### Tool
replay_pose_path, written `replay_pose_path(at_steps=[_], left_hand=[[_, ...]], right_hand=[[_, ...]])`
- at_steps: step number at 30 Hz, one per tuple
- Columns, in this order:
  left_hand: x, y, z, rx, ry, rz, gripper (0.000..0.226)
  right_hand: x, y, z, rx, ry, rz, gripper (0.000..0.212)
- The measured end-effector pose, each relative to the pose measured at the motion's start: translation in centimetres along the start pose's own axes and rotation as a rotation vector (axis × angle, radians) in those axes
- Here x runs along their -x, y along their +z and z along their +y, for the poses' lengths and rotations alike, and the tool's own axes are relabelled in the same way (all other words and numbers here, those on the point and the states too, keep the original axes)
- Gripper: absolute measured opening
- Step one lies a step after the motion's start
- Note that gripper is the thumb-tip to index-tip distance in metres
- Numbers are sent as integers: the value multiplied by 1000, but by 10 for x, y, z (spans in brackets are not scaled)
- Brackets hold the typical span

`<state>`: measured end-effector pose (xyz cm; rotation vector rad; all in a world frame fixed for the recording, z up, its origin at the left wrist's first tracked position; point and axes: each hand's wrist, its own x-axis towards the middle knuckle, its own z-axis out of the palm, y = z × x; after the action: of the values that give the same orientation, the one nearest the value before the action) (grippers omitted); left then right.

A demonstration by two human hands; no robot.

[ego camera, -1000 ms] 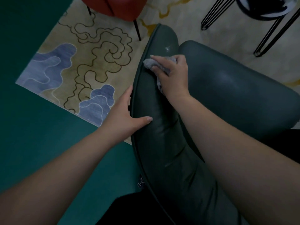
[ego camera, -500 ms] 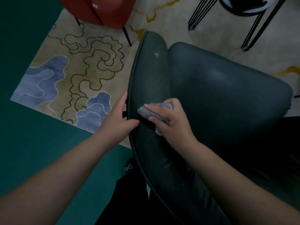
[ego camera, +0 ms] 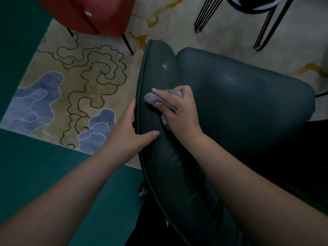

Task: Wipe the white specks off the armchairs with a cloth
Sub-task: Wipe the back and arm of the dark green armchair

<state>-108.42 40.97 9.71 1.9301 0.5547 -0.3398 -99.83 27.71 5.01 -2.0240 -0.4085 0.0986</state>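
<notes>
A dark green leather armchair (ego camera: 239, 96) fills the middle and right of the view, its left armrest running up the centre. White specks (ego camera: 165, 65) dot the far end of that armrest. My right hand (ego camera: 179, 110) grips a grey fluffy cloth (ego camera: 156, 99) and presses it on the armrest, a short way below the specks. My left hand (ego camera: 131, 132) holds the outer edge of the armrest, fingers down the side and thumb laid across the top.
A red armchair (ego camera: 92, 13) on thin black legs stands at the top left. Black wire legs of a stool (ego camera: 262, 23) rise at the top right. A patterned beige and blue rug (ego camera: 71, 86) lies beside teal floor (ego camera: 35, 174).
My right hand with the cloth slid down the armrest towards me, then back up a little towards the specks. My left hand kept its hold on the armrest edge.
</notes>
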Motion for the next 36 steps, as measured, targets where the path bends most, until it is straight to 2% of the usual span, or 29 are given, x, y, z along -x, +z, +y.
replay_pose_path(at_steps=[8,12,17,21,28,32,36], left_hand=[[-46,-12,15,-117,42,-29,117],[-53,-13,12,-116,41,-73,118],[-55,-10,8,-64,32,-67,117],[-55,-11,6,-51,38,-66,116],[-55,-15,7,12,20,-120,115],[-44,-16,3,49,8,-141,98],[-19,-17,-6,66,4,-166,83]], right_hand=[[-82,8,21,-145,185,66,31],[-130,11,30,-138,272,69,31],[-149,10,39,-138,256,25,31],[-128,5,31,-206,251,23,31],[-48,-11,1,-174,277,-79,35],[7,-22,-12,-137,336,-146,37],[54,-35,-23,-65,289,-259,37]])
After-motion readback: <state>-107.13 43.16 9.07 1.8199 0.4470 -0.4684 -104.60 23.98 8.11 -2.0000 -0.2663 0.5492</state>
